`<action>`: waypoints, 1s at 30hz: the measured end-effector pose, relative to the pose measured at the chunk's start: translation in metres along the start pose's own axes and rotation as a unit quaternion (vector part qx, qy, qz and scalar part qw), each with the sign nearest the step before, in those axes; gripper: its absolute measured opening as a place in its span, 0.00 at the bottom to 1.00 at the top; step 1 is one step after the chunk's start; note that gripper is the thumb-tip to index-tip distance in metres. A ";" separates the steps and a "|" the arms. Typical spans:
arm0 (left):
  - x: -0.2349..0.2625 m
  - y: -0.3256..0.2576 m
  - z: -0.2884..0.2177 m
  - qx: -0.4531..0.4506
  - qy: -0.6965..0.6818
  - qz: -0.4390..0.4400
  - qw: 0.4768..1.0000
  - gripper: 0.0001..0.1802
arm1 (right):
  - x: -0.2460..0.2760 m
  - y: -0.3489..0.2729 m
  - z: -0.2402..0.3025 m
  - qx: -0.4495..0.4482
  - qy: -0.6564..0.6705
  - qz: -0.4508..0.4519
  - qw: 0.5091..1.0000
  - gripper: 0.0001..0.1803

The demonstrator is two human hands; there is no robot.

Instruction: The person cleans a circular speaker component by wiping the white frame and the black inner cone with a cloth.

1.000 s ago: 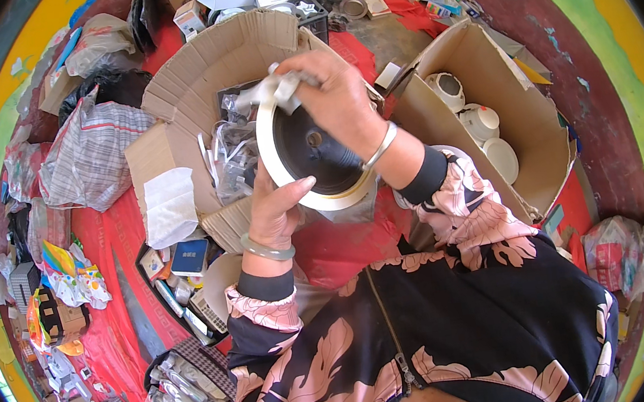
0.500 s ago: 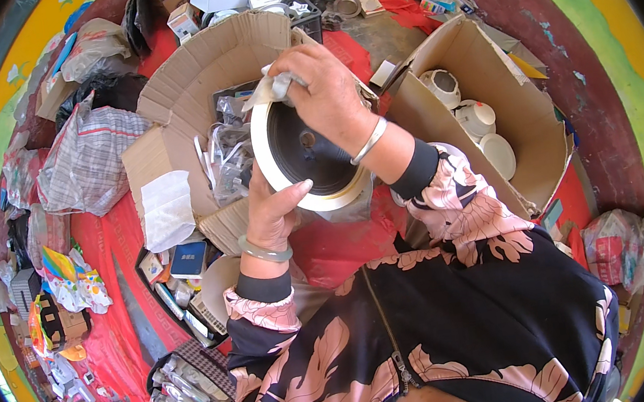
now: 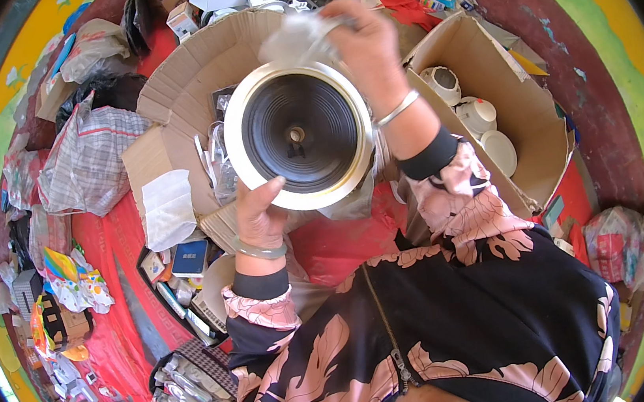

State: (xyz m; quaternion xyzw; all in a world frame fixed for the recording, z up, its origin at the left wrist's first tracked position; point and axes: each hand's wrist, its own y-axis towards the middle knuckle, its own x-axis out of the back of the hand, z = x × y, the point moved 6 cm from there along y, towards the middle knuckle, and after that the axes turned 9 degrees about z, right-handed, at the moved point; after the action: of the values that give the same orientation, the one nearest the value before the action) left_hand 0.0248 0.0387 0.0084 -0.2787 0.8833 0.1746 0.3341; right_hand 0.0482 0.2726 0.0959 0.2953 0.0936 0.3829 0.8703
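A round downlight housing (image 3: 302,155), with a white rim and a black ribbed inside that has a small hole at its middle, faces up in front of me. My left hand (image 3: 260,217) grips its lower left edge, thumb over the rim and the other fingers hidden beneath. Above its upper right edge is my right hand (image 3: 372,48), closed on a crumpled white cloth (image 3: 292,39). Motion smears both the cloth and the fingers. Whether the cloth touches the rim I cannot tell.
Behind the housing stands an open cardboard box (image 3: 203,60) with plastic-wrapped parts. To the right, another cardboard box (image 3: 535,121) holds several white round fittings. A white sheet (image 3: 167,211) hangs over the left flap. A tray of small items (image 3: 188,284) sits at lower left.
The housing has turned to face me more and shifted slightly left. My right hand, with the cloth, has moved from over its inside to beyond its upper right rim.
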 end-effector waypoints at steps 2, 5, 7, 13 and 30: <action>0.005 0.003 0.001 -0.011 -0.031 -0.005 0.999 0.33 | 0.038 0.009 -0.003 -0.048 0.183 -0.091 0.978 0.16; 0.011 0.002 -0.003 -0.025 -0.037 -0.007 0.999 0.35 | 0.064 0.010 -0.003 -0.103 0.295 -0.125 0.942 0.13; 0.009 0.001 -0.004 -0.033 -0.040 0.002 0.999 0.36 | 0.062 0.015 -0.008 -0.131 0.342 -0.081 0.927 0.13; 0.012 0.001 -0.004 -0.035 -0.041 0.016 0.998 0.40 | 0.012 0.003 0.024 -0.119 0.213 0.122 0.962 0.15; 0.015 0.005 0.002 -0.070 -0.041 0.022 0.996 0.39 | -0.103 -0.073 0.076 0.094 -0.018 0.370 0.924 0.10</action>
State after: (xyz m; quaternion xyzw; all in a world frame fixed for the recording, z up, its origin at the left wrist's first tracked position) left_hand 0.0136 0.0386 -0.0026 -0.2747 0.8604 0.2545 0.3457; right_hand 0.0517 0.1258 0.1078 0.3966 -0.0023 0.6614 0.6366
